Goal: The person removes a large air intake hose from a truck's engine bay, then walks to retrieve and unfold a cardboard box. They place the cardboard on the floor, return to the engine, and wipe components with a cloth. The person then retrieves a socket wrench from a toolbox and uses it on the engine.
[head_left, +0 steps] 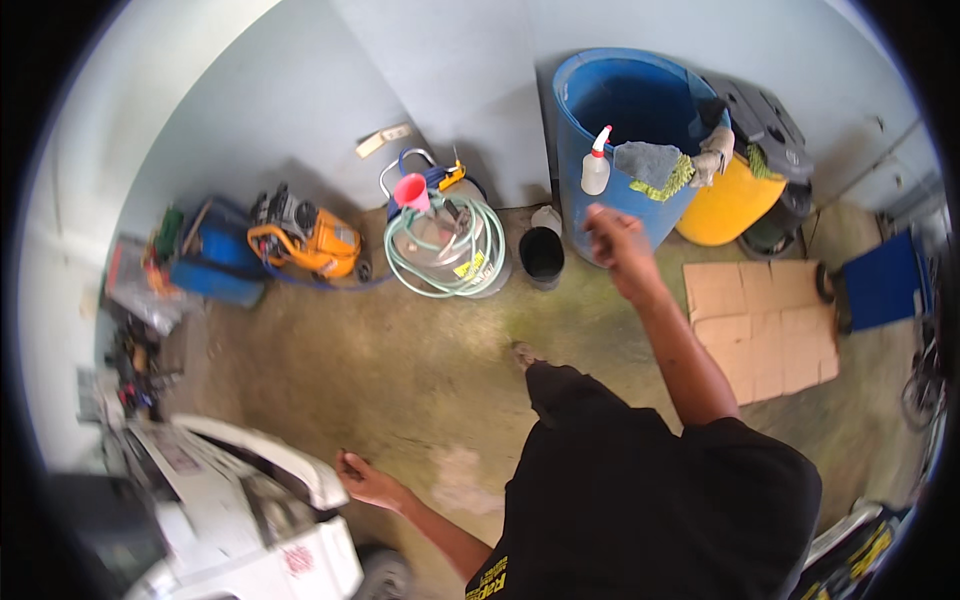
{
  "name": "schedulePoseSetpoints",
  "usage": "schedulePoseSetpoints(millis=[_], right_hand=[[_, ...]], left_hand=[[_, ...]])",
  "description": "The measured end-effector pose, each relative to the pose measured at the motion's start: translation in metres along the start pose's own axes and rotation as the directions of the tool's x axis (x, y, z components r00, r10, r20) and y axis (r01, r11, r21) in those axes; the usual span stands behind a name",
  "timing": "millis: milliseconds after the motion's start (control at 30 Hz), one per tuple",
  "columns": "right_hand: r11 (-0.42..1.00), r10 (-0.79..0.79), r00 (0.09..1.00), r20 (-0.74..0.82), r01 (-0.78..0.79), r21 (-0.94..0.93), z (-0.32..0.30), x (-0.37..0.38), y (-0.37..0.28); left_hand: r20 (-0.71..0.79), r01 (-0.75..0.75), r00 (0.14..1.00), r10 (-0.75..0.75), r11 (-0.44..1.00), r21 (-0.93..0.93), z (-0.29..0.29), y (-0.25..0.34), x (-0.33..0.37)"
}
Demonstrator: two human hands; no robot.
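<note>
My right hand [622, 250] reaches forward in front of the tall blue barrel [590, 215]. Its fingers are apart, a little curled, and nothing shows in them. Just beyond the fingertips, a white spray bottle [596, 172] with a red and white trigger head hangs at the barrel's rim. Beside it a grey cloth [645, 160], a yellow-green fuzzy mitt [665, 180] and a pale glove [714, 155] drape over the rim. My left hand [372, 483] is low at the left, near the open door of a white vehicle [260, 540]. Its fingers curl round something small and dark.
A drum [440, 240] carries a coiled green hose [490, 225] and a red funnel [411, 191]. Next to it stand an orange pressure washer [320, 240] and a black bucket [542, 258]. Flattened cardboard [765, 330] lies at the right, near a yellow barrel [730, 205] and a blue cart [882, 283].
</note>
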State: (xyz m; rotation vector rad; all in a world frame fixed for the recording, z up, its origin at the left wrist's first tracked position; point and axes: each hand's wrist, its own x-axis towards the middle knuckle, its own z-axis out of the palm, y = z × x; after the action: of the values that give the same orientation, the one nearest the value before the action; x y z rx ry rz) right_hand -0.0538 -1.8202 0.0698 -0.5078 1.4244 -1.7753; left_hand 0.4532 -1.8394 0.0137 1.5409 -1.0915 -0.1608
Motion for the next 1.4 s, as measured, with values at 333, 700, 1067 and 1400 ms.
schedulePoseSetpoints(millis=[333,700,1067,1400], right_hand=[[0.891,-0.417,0.786,-0.457,0.252,-0.379,0.008,0.039,-0.091],[0.769,-0.637,0.002,-0.771,0.062,-0.636,0.029,-0.190,-0.145],[0.694,-0.516,-0.006,-0.857,0.583,-0.422,0.115,-0.384,-0.098],[0.623,-0.663,-0.703,-0.257,-0.328,-0.710,0.154,-0.460,-0.073]], left_hand=[[0.434,0.165,0.889,-0.150,0.986,0.001,0.220,0.057,0.133],[0.778,0.219,0.554,0.296,0.850,-0.479,0.433,0.086,0.142],[0.885,0.470,0.209,0.417,0.751,-0.464,0.446,0.147,0.113],[0.943,0.482,0.056,0.327,0.818,-0.313,0.407,0.163,0.027]])
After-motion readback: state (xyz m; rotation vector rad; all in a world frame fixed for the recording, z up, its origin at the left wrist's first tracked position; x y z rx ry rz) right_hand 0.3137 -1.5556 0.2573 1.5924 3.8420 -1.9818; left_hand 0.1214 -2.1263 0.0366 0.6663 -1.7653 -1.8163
